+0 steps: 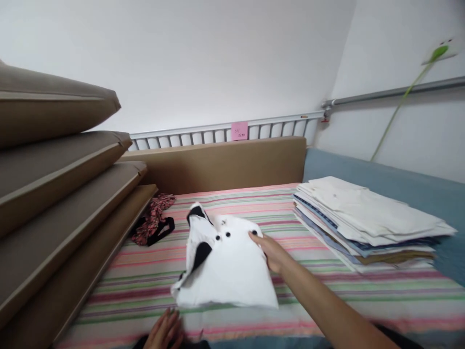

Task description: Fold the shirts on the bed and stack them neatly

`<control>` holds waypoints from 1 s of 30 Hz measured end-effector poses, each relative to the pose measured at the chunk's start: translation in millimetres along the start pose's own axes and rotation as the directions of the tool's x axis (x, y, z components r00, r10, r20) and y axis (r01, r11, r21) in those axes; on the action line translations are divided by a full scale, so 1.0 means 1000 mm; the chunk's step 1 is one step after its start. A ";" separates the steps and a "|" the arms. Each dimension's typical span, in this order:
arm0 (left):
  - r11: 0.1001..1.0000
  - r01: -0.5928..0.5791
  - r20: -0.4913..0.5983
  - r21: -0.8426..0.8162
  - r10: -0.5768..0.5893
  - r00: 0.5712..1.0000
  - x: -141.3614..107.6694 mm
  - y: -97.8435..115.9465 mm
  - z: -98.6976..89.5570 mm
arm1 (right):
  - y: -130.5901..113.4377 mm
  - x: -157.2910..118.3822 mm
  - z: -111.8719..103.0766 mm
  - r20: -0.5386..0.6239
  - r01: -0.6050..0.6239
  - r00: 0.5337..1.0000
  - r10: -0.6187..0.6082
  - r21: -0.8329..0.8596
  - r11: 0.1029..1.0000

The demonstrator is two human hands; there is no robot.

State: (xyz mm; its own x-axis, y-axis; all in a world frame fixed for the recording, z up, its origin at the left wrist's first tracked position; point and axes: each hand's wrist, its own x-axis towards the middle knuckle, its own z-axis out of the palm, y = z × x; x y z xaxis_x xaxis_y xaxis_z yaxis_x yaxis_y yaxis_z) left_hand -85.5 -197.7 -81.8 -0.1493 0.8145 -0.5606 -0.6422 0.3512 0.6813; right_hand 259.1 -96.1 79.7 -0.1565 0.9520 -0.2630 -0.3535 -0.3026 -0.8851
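Note:
A white shirt (236, 271) with black buttons and black inner trim lies partly folded on the striped sheet (145, 291). My right hand (271, 249) pinches its upper right part, thumb on top beside a button; the fingers beneath are partly hidden. On the left, the shirt's edge is turned up and shows the black trim. My left hand (165, 330) rests low by the sheet's front edge, fingers stretched out and slightly blurred, apart from the shirt and holding nothing.
A stack of folded shirts (374, 213) stands on the right. Thick brown cushions (65, 184) are piled on the left, with a floral cloth with black straps (156, 220) beside them. A brown padded board (225, 165) and a radiator with a pink note (239, 131) line the back.

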 end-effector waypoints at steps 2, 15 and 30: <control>0.999 0.000 -0.024 0.042 0.001 1.000 -0.004 -0.004 0.014 | 0.041 -0.001 -0.051 -0.131 -0.037 0.991 0.038 0.010 0.999; 0.653 -0.354 0.040 0.670 0.444 0.895 0.006 -0.015 0.095 | 0.045 0.025 -0.116 -0.238 -0.215 0.952 0.193 -0.070 0.974; 0.148 -0.377 0.293 0.914 0.400 0.868 0.038 -0.026 0.167 | 0.070 0.036 -0.113 -0.357 0.091 0.901 -0.247 -0.401 0.912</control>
State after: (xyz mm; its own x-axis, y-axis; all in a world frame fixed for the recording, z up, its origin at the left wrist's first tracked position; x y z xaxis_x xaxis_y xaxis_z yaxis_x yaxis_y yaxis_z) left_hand 51.1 -98.8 -41.8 -0.1664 0.9831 -0.0760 0.6485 0.1671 0.7427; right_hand 333.1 -77.5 -34.9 0.2751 0.9488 -0.1555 0.0332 -0.1710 -0.9847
